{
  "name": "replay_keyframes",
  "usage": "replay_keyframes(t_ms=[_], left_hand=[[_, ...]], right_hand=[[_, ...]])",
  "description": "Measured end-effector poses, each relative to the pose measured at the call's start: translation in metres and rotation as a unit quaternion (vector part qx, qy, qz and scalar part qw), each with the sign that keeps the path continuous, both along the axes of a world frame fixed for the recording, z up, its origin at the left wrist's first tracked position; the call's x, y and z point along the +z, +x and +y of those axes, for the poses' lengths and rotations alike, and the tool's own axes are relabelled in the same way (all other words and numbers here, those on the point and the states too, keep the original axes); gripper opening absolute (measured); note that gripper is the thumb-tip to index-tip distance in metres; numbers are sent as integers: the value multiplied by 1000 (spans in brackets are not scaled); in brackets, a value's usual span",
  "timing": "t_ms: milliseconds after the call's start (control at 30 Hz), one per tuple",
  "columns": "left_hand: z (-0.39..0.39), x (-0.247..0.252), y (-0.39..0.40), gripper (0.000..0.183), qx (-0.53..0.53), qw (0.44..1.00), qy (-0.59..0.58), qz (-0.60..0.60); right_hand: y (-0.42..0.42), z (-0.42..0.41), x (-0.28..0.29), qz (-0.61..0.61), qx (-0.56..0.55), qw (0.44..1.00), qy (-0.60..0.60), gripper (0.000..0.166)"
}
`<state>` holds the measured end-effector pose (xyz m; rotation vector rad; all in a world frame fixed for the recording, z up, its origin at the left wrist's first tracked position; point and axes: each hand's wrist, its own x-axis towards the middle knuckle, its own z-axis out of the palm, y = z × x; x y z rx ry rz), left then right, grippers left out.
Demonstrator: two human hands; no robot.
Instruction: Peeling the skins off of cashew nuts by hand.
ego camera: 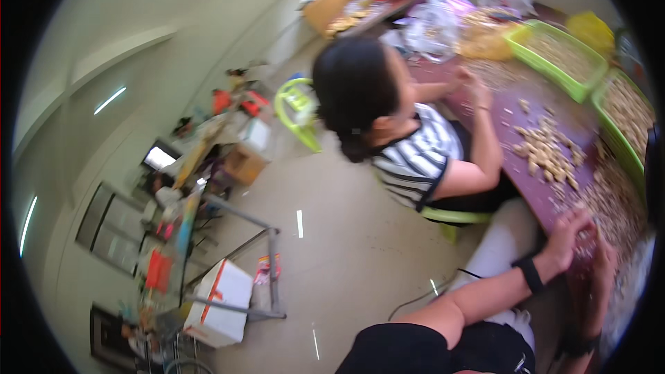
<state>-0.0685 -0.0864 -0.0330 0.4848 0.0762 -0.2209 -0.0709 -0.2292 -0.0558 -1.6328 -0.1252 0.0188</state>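
My left hand [566, 236], with a black band on its wrist, is raised over the near edge of the purple-brown table [530, 187]. Close beside it, my right hand [602, 259] has its fingers pointing up, with the fingertips of both near each other. Blur hides whether anything small is between them. Just beyond lies a heap of tan pieces [548, 150] that look like peanuts in the shell. A spread of small brownish fragments [613, 202] covers the tabletop by my hands.
Green plastic baskets [576, 91] of tan material stand along the table's far side. Plastic bags [431, 31] lie farther along. A person in a striped top [421, 145] sits close on my left, hands over the table. A metal frame [273, 270] and white box [221, 301] stand behind.
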Motion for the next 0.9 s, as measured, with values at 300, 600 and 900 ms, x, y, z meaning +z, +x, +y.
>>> replay_keyframes(t_ms=[300,600,900], left_hand=[[36,13,-4,18,9,1000,27,7],[42,9,-5,11,-6,998,60,1],[35,18,1,14,-35,996,87,1]], right_hand=[[-6,28,29,86,-28,995,-33,37],[-21,26,39,76,-22,996,-33,41],[-22,20,49,100,-18,992,-74,42]])
